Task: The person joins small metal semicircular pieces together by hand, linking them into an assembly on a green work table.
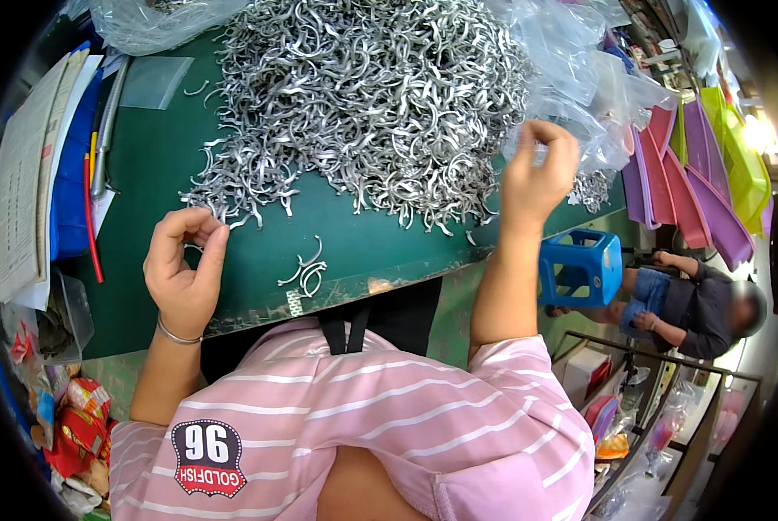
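Observation:
A large heap of small curved silver metal pieces (372, 95) covers the far middle of the green table (146, 165). At the heap's near left edge is my left hand (183, 271), its thumb and fingers pinched at a curved metal piece; the curled fingers partly hide it. My right hand (538, 178) is raised to the right of the heap, over a clear plastic bag (584, 130). Its fingers are bent in toward the thumb, and anything between them is too small to make out. Several loose curved pieces (306, 269) lie near the table's front edge.
Papers (37, 174), a blue tray (75, 182) and a red pen (92, 234) line the left side. A small clear bag (154, 82) lies behind them. At right stand a blue stool (580, 267) and colourful plastic bins (688, 182); another person (684, 304) sits beyond.

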The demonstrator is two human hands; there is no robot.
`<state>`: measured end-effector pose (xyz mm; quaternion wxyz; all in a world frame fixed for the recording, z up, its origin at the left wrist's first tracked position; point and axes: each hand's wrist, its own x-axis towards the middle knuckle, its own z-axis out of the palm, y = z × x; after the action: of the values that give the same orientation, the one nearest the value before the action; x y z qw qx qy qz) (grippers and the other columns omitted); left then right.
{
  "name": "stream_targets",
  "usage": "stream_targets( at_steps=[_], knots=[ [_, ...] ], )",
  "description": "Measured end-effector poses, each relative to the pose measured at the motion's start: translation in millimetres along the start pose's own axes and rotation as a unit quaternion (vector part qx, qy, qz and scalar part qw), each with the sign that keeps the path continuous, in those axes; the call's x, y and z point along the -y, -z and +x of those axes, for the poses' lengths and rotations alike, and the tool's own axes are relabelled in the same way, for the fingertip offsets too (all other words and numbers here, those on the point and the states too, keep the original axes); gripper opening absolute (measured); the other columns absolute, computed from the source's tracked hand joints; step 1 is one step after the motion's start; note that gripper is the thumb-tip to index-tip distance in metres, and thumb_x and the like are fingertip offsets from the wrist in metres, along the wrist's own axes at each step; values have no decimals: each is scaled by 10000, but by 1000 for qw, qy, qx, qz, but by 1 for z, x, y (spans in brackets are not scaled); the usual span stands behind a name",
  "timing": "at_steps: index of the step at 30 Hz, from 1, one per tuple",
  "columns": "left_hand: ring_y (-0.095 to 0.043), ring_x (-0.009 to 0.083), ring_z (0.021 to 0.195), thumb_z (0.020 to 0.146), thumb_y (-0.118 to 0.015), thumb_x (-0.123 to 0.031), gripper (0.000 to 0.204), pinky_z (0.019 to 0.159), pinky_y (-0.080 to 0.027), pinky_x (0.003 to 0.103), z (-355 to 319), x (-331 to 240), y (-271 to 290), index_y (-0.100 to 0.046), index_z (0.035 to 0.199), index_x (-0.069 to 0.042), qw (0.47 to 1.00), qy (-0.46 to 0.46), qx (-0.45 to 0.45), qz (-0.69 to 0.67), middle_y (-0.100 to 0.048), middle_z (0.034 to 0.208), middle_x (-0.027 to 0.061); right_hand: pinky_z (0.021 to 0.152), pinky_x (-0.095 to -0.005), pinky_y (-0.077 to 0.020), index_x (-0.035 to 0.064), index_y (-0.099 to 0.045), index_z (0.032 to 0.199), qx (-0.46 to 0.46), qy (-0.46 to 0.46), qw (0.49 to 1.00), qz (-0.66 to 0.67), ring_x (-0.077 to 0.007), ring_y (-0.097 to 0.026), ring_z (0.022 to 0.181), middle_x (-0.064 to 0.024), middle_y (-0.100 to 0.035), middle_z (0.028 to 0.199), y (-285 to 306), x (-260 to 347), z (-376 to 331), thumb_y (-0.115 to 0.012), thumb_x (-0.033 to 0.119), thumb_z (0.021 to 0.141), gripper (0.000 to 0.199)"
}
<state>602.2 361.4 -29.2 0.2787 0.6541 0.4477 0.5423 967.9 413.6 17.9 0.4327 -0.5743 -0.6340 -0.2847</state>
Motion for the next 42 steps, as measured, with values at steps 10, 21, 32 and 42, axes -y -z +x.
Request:
stream_targets(
  at_steps=[10, 21, 32, 42],
  knots=[
    [-578, 276, 908, 684, -778, -23, 258, 768, -473, 336, 18, -4, 8, -644, 904, -32, 957, -47, 87, 274, -574, 972, 119, 762, -370, -482, 36, -681, 872, 148, 4, 978, 145, -287, -614, 839, -117, -653, 873, -2, 51, -4, -698, 6, 776, 102],
    [-595, 184, 821, 744, -731, 18, 176, 695, -482, 281, 15, 3, 8, -663, 903, -13, 982, -36, 2, 185, -605, 973, 98, 721, -391, -421, 62, -626, 837, 371, 139, 888, 232, -284, -561, 833, -74, -592, 874, -39, 144, -30, -696, 75, 747, 115],
    [-635, 137, 710, 754, -743, 33, 215, 601, -497, 239, 7, -11, -1, -666, 954, 17, 992, 54, 106, -38, -656, 900, 106, 633, -331, -521, 40, -608, 863, 331, 81, 810, 477, -272, -646, 737, -95, -650, 825, -37, 161, -38, -719, -52, 687, 227],
    [-653, 207, 742, 732, -730, 59, 129, 643, -515, 282, 11, -7, 1, -667, 831, 5, 992, -60, 104, 33, -669, 831, 108, 685, -248, -542, -10, -650, 1019, 446, -146, 664, 582, -150, -673, 775, -93, -668, 890, -37, 158, -46, -738, -16, 772, 263]
  ],
)
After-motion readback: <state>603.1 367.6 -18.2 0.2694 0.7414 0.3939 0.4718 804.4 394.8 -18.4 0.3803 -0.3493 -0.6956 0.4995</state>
